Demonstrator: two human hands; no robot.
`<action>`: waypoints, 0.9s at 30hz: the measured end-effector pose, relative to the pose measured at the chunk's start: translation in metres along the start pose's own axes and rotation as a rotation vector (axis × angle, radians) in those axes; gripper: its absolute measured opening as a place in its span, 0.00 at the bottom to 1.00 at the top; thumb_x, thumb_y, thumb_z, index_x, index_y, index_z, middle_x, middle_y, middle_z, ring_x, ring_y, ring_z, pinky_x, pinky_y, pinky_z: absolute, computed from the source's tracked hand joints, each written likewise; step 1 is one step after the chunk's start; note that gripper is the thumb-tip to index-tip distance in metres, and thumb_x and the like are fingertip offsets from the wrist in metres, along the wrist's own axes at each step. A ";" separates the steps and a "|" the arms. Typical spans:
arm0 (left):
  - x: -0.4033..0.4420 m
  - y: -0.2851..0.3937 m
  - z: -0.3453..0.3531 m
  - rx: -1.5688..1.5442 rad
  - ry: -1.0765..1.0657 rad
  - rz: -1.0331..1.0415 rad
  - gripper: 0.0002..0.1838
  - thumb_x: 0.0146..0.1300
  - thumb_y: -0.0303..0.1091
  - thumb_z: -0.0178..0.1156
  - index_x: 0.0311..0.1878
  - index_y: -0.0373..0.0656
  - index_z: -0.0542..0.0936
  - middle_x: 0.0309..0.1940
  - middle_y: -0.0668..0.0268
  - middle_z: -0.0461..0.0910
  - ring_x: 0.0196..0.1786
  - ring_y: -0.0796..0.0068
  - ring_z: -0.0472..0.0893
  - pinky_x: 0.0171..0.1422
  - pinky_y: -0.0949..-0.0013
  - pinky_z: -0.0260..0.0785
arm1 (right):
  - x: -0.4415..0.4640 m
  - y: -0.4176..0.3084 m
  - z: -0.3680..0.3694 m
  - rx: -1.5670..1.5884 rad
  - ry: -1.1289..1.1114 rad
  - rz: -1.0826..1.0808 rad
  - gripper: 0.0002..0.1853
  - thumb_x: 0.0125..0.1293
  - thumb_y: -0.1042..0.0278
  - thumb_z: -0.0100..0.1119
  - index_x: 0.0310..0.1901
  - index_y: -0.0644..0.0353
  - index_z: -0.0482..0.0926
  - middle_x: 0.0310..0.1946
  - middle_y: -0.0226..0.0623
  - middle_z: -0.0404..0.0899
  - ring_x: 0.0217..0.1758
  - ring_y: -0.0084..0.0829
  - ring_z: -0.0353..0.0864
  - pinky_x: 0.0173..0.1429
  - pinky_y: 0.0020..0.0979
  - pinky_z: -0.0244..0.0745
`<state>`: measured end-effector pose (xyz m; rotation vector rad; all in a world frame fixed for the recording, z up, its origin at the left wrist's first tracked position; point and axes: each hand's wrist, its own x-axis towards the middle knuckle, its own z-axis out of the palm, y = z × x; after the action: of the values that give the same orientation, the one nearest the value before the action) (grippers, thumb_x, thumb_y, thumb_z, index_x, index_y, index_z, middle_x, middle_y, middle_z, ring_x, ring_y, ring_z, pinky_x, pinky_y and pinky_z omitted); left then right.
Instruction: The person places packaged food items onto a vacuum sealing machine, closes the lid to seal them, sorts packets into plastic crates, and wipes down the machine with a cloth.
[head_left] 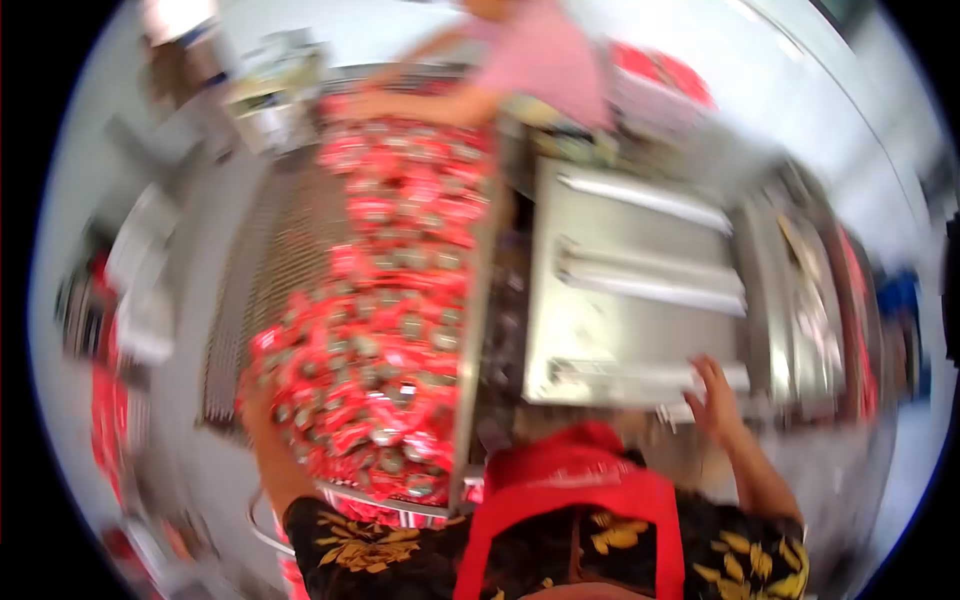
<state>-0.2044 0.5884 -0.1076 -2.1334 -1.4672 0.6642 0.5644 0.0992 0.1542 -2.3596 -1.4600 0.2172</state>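
Left grip (253, 390) at red packets' (400, 330) edge, most lying rightward.

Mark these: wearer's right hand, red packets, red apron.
Right hand (715, 408): head view, middle of the hand.
Red packets (392, 368): head view, middle of the pile.
Red apron (575, 492): head view, chest part.

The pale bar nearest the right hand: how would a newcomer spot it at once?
Right of the long heap of red packets is a shiny metal panel crossed by three pale bars. The pale bar meant is the lowest in the view, along the panel's near edge. Unlike the other two, it has the right hand at its right end.
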 end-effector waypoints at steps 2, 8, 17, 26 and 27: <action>0.028 -0.022 -0.050 -0.487 -0.489 -0.153 0.45 0.59 0.74 0.51 0.68 0.46 0.73 0.65 0.43 0.72 0.66 0.46 0.74 0.66 0.46 0.67 | -0.043 0.029 -0.014 0.052 -0.010 0.212 0.30 0.58 0.75 0.67 0.64 0.53 0.71 0.64 0.44 0.68 0.54 0.45 0.79 0.52 0.36 0.79; 0.045 0.091 -0.294 -0.945 0.739 -0.240 0.31 0.67 0.49 0.63 0.63 0.33 0.74 0.60 0.45 0.76 0.63 0.51 0.76 0.68 0.55 0.68 | -0.185 0.108 -0.003 0.219 0.143 0.256 0.20 0.62 0.69 0.64 0.56 0.52 0.76 0.58 0.41 0.74 0.51 0.45 0.82 0.53 0.39 0.80; -0.180 0.559 -0.627 -1.578 0.345 0.799 0.16 0.71 0.25 0.54 0.59 0.32 0.76 0.52 0.56 0.80 0.52 0.64 0.79 0.61 0.64 0.72 | -0.380 0.235 -0.007 0.395 0.304 0.724 0.17 0.64 0.61 0.61 0.54 0.52 0.80 0.54 0.39 0.79 0.48 0.43 0.83 0.52 0.41 0.79; -0.319 0.730 -0.759 -1.410 -0.212 1.506 0.13 0.71 0.27 0.55 0.55 0.36 0.79 0.47 0.59 0.83 0.45 0.71 0.82 0.53 0.69 0.73 | -0.467 0.269 -0.025 0.405 0.661 1.148 0.14 0.62 0.60 0.61 0.47 0.54 0.82 0.46 0.41 0.82 0.48 0.47 0.82 0.52 0.43 0.78; -0.315 0.738 -0.768 -1.391 -0.257 1.555 0.13 0.71 0.27 0.54 0.55 0.36 0.80 0.48 0.59 0.83 0.45 0.71 0.82 0.53 0.69 0.73 | -0.471 0.271 -0.022 0.273 0.717 1.171 0.13 0.62 0.61 0.62 0.46 0.54 0.82 0.44 0.41 0.83 0.47 0.46 0.82 0.50 0.42 0.79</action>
<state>0.7049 -0.0243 0.0719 -4.2669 0.3569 0.2290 0.5831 -0.4335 0.0458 -2.3583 0.3155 -0.1423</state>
